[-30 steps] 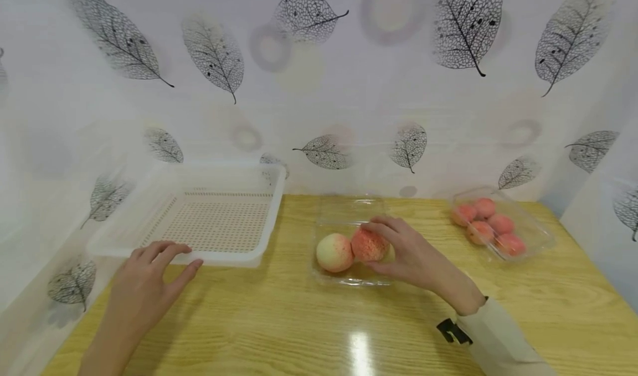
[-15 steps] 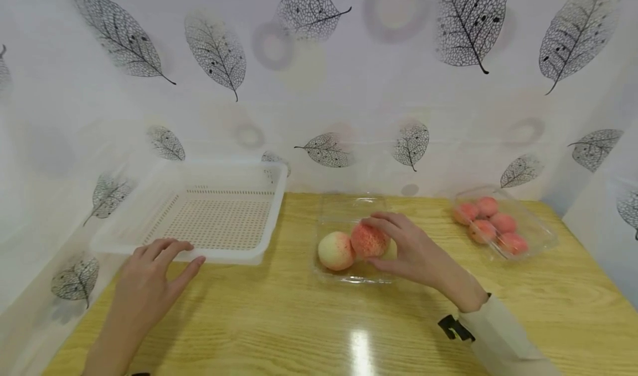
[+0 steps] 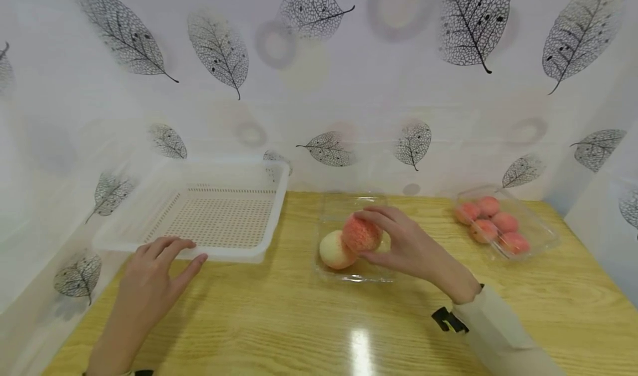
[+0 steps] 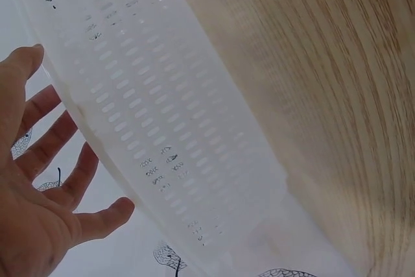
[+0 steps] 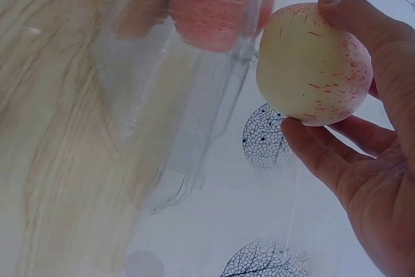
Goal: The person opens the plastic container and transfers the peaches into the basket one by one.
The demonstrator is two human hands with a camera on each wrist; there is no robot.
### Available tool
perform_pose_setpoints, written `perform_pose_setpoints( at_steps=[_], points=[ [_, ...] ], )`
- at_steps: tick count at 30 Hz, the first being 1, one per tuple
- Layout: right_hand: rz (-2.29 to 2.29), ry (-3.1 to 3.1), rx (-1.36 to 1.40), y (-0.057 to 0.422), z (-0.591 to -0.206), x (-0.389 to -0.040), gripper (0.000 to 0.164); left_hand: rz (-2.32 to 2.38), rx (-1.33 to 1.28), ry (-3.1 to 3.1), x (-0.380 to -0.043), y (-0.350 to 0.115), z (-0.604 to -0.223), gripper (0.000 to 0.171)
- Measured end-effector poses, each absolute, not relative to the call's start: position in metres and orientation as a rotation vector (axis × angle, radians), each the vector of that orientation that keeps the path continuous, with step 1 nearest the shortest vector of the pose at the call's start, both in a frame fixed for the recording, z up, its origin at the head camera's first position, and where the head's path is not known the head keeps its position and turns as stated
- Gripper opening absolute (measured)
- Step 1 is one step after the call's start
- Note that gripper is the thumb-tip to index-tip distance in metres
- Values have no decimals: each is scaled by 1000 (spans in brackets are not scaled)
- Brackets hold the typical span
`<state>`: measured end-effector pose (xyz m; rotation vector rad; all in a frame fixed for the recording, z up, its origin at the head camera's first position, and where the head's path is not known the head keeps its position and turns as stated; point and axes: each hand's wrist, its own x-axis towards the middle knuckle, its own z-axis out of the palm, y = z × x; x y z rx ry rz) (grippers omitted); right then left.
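Observation:
My right hand (image 3: pixel 416 248) holds a peach (image 3: pixel 362 232) between thumb and fingers, above the clear plastic clamshell (image 3: pixel 355 278). Red in the head view, this peach (image 5: pixel 311 63) shows a pale side with red specks in the right wrist view. A pale yellow peach (image 3: pixel 337 250) sits in the clamshell beside it; a yellowish patch behind my fingers is mostly hidden. At the left, my left hand (image 3: pixel 149 279) rests its fingers on the near rim of a white perforated plastic basket (image 3: pixel 234 252). The left wrist view shows spread fingertips by the basket's rim (image 4: pixel 97 137).
A second clear clamshell (image 3: pixel 540 236) with several red peaches (image 3: pixel 504 222) stands at the right back of the wooden table (image 3: pixel 279 320). Behind the table hangs a white leaf-print cloth (image 3: pixel 339 99).
My right hand has raised the red peach and moved it slightly left, now partly in front of the pale one. My left hand stays on the basket rim.

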<state>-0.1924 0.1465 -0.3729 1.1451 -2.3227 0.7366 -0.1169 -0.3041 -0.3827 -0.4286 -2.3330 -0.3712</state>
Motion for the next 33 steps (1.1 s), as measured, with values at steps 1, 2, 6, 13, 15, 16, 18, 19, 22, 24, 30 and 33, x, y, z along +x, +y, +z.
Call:
perform_pose_setpoints(
  at_steps=[1,2,6,13,15,16,18,19,22,24,30,33],
  points=[
    [736,-2323,1150,145,-372,-193,70,-375,-431,-2334,-117,-304,-382,40],
    [735,-2326,1153,143,-370,-193,70,-379,-433,-2332,-117,-304,-382,45],
    [730,-2346,1179,138,-366,-196,70,-400,-436,-2336,-117,-303,-382,63],
    [697,-2385,1227,129,-358,-199,68,-413,-428,-2348,-117,-302,-382,60],
    [697,-2391,1245,126,-355,-201,67,-417,-429,-2351,-116,-302,-381,56],
    [695,-2396,1253,125,-354,-202,67,-420,-430,-2352,-115,-302,-380,55],
    [686,-2405,1262,123,-351,-203,66,-429,-432,-2351,-115,-302,-381,53],
    [682,-2406,1270,122,-350,-204,66,-431,-433,-2349,-115,-302,-381,54],
    [683,-2397,1293,119,-345,-206,66,-430,-436,-2341,-116,-303,-381,59],
    [692,-2390,1307,117,-343,-207,65,-434,-436,-2338,-116,-303,-381,59],
    [709,-2420,1300,109,-337,-210,67,-437,-430,-2347,-116,-304,-382,46],
    [725,-2433,1305,105,-337,-209,67,-425,-420,-2357,-116,-304,-381,46]
  ],
)
